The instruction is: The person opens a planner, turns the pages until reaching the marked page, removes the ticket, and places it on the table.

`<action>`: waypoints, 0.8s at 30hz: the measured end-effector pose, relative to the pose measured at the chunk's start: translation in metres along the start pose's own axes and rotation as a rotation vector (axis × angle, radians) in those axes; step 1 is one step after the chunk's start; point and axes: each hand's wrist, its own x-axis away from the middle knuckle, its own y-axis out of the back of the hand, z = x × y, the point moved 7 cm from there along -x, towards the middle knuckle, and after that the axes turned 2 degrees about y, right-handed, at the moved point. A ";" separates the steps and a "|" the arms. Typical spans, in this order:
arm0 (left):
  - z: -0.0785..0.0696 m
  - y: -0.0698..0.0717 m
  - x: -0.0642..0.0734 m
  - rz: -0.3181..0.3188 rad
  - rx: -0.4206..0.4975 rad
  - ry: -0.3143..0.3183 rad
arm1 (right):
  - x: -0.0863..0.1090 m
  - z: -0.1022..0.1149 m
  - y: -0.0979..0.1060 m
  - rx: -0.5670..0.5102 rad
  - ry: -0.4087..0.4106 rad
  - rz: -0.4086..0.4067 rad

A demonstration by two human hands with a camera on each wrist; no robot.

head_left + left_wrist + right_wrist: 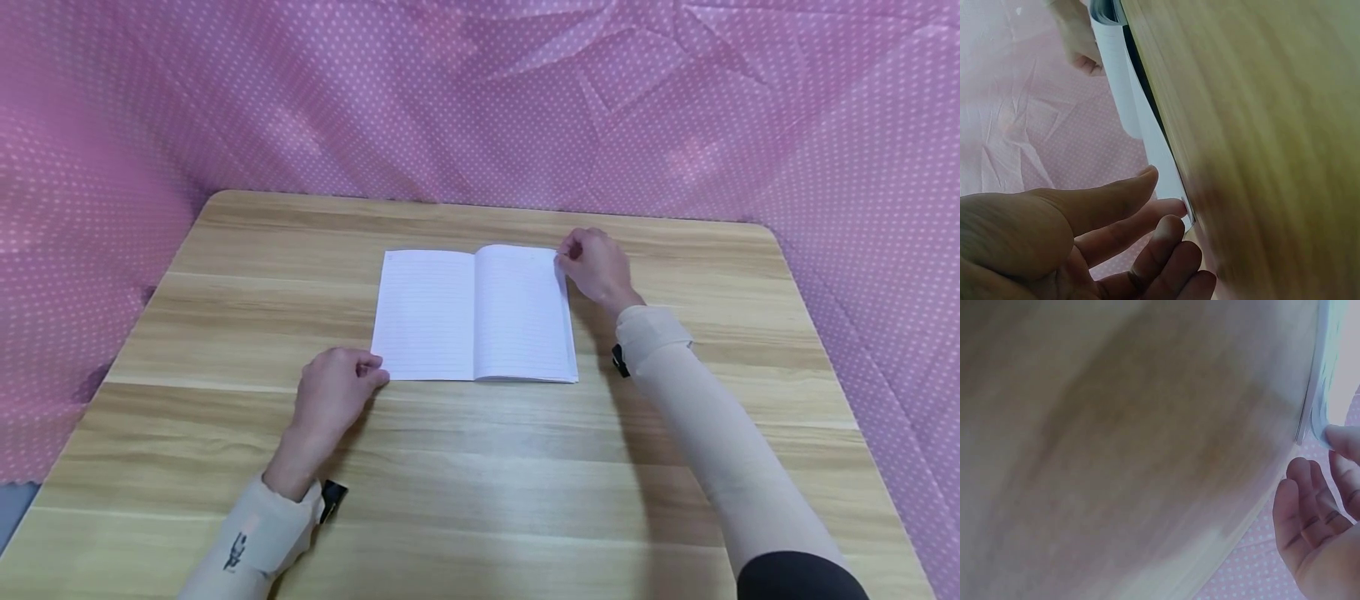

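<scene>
A notebook (427, 317) lies spread flat on the table, showing lined pages on both sides of its fold. At its near left corner is my left hand (337, 387). The left wrist view shows that thumb (1116, 197) and index finger beside the corner of the white page (1163, 165), the other fingers loosely bent. My right hand (600, 267) pinches the far right corner of the right-hand page (521, 317) between thumb and index finger. In the right wrist view, the right thumb (1344, 440) lies against the page edges, its other fingers bent below.
The wood-grain table (480, 500) has rounded far corners. A pink dotted cloth (480, 108) hangs behind it and along both sides. Light sleeves cover both forearms, with a small black device (332, 500) at the left wrist.
</scene>
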 end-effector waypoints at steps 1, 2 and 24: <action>0.000 0.000 0.000 0.002 0.001 0.003 | 0.000 0.001 0.001 -0.003 0.004 -0.006; 0.000 0.000 0.000 0.004 0.001 0.006 | 0.000 0.001 0.001 -0.006 0.010 -0.012; 0.000 -0.002 0.001 0.008 0.007 0.020 | 0.008 0.023 0.018 0.060 0.282 -0.292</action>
